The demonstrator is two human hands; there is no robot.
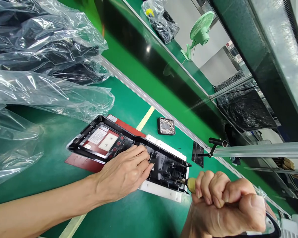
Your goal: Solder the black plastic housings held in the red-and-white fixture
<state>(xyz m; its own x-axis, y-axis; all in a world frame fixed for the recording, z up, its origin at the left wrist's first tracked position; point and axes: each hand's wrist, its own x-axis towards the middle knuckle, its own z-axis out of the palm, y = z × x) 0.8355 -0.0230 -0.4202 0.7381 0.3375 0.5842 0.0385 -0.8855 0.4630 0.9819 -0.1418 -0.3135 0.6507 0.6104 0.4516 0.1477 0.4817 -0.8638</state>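
A long black plastic housing (161, 165) lies open side up, with a rectangular window frame at its left end and small black parts fitted inside its right end. My left hand (129, 165) presses down over its middle, fingers bent into the housing; what lies beneath the fingertips is hidden. My right hand (225, 198) is wrapped around a screwdriver (191, 185) with a yellowish nose. Its metal bit reaches into the right end of the housing. Under the housing are a white fixture block (161, 191) and a dark red board (83, 162).
A small black tray (166, 126) of screws stands behind the housing. Clear plastic bags (52, 89) with dark contents fill the left side. A metal rail (139, 96) runs along the bench's back edge. A black bracket (216, 142) juts out at right; a green fan (201, 29) stands beyond.
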